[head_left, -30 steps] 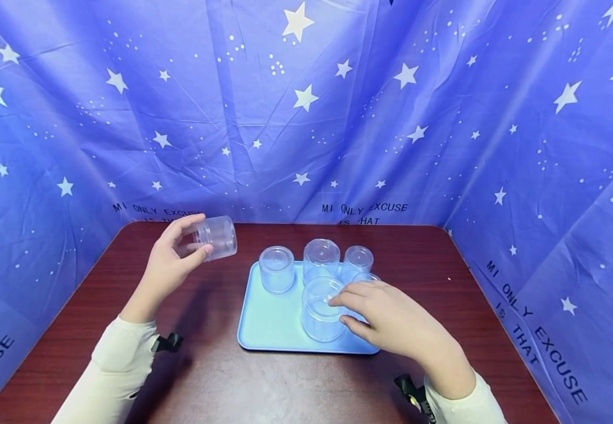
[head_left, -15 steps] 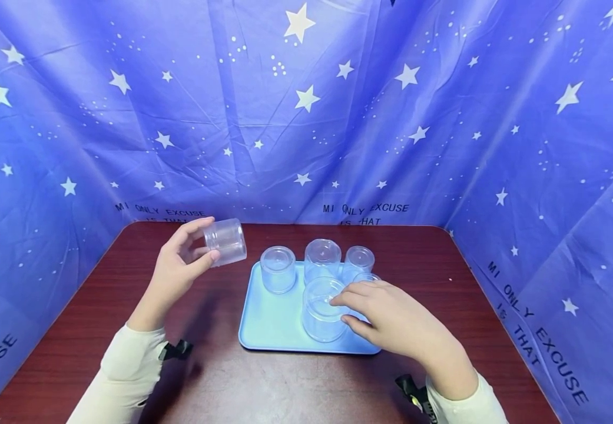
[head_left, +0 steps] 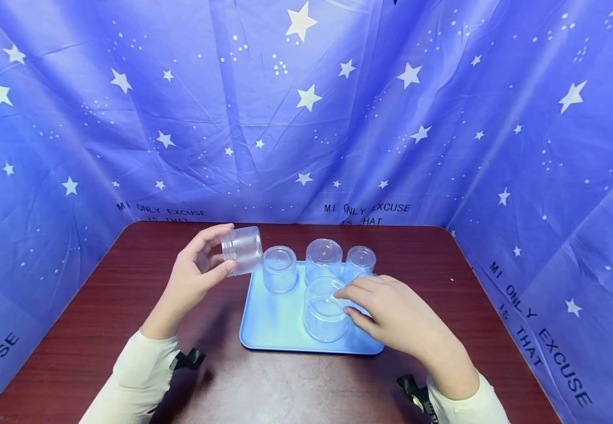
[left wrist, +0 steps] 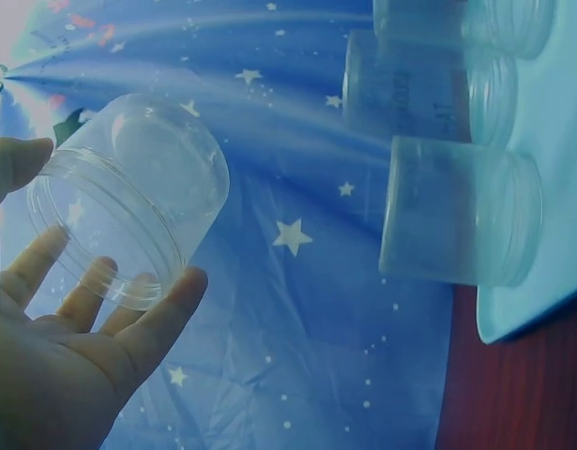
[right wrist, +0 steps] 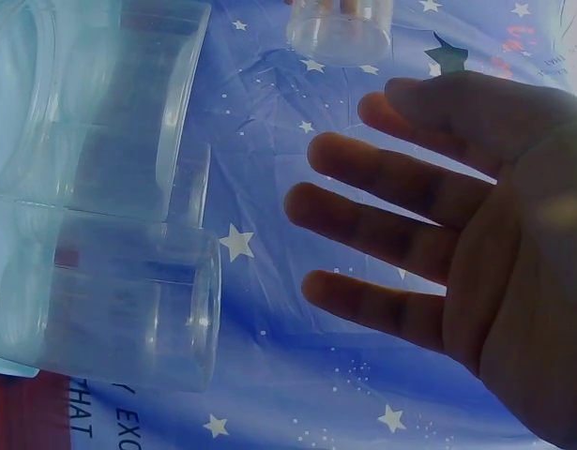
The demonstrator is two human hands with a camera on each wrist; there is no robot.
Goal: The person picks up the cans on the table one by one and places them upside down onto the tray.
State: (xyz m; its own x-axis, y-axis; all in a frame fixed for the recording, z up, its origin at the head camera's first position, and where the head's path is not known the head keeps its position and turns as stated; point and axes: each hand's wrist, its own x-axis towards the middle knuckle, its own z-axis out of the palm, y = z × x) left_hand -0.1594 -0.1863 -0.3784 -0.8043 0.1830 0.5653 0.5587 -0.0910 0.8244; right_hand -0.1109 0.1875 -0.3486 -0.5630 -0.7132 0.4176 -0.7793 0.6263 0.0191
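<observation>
My left hand (head_left: 192, 268) grips a clear plastic jar (head_left: 246, 252) by its threaded mouth, thumb on one side and fingers on the other. The jar lies tipped sideways in the air, base pointing right, just off the left back corner of a light-blue tray (head_left: 266, 333). In the left wrist view, nothing shows inside this jar (left wrist: 166, 150). Above the tray's right side hovers my right hand (head_left: 398, 312), fingers loosely spread and holding nothing. Below its fingertips stands a wide clear jar (head_left: 323, 324), upside down. The right wrist view shows the fingers (right wrist: 382, 220) apart from the jars.
Several more clear jars stand mouth down on the tray: one at the back left (head_left: 280, 272), a tall one at the back middle (head_left: 324, 256) and a narrow one (head_left: 361, 259) beside it. Another is mostly hidden behind my right hand. A starry blue curtain (head_left: 264, 118) surrounds the dark-red table (head_left: 280, 388).
My left hand has carried its jar rightward and slightly down, closer to the tray's back left jar. My right hand stays nearly where it was over the tray.
</observation>
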